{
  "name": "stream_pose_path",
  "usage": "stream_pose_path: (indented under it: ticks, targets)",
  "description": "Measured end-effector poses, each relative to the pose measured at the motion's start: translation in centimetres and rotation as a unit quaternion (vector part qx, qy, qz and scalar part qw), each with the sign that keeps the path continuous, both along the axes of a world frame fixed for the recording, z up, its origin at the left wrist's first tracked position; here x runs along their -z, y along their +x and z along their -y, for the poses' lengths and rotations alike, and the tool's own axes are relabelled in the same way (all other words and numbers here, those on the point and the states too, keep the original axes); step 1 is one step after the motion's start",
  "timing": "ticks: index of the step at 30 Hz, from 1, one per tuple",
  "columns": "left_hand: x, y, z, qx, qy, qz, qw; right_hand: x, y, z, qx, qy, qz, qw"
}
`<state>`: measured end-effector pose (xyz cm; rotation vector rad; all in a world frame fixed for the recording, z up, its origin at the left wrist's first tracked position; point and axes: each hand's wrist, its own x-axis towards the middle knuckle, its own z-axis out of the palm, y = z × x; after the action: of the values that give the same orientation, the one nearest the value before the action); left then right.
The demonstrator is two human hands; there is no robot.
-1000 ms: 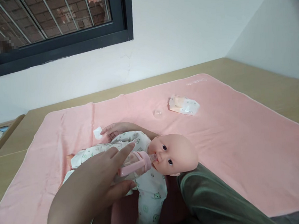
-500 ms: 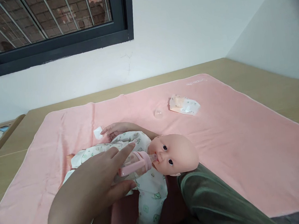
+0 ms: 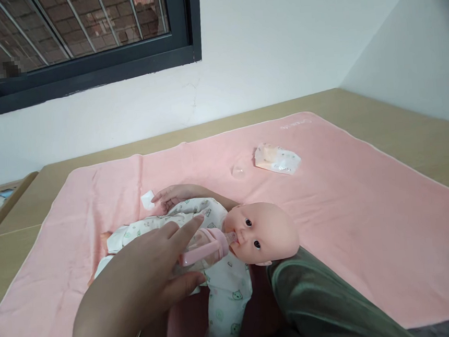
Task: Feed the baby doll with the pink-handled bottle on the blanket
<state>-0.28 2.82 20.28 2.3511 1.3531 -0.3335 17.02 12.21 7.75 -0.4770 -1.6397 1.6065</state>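
Note:
A baby doll point(image 3: 267, 233) in a white patterned outfit lies on its back, its head to the right, beside and partly over a green-trousered leg. My left hand point(image 3: 176, 251) is closed around a clear baby bottle point(image 3: 206, 249) with a pink collar and handle. The bottle is tilted toward the doll's face, with its teat at the mouth. My right arm passes behind the doll's neck, and my right hand point(image 3: 174, 195) cradles the far side of its body, fingers loosely bent. Those fingertips lie beside a small white square point(image 3: 147, 200); whether they touch it I cannot tell.
A pink blanket point(image 3: 350, 220) covers most of the wooden surface point(image 3: 401, 121). Farther back lie a clear bottle cap point(image 3: 238, 170) and a soft white-and-peach packet point(image 3: 276, 158). A dark-framed barred window point(image 3: 82, 71) is set in the wall. A green-trousered leg point(image 3: 321, 291) rests at front right.

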Motion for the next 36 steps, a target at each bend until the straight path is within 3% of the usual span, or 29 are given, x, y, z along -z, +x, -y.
stream_pose_path:
  ticks: [3, 21, 36]
  targets:
    - [0.1, -0.2, 0.0, 0.003, 0.002, 0.011, 1.0, 0.0, 0.1, -0.7, -0.029, 0.01, 0.021, 0.999]
    - [0.4, -0.5, 0.2, 0.0, 0.002, 0.022, 1.0, 0.0, -0.2, -0.3, 0.006, -0.009, -0.007, 1.0]
    - [0.2, -0.4, 0.0, -0.007, 0.003, 0.021, 1.0, 0.3, -0.1, -1.4, -0.011, 0.019, 0.018, 1.0]
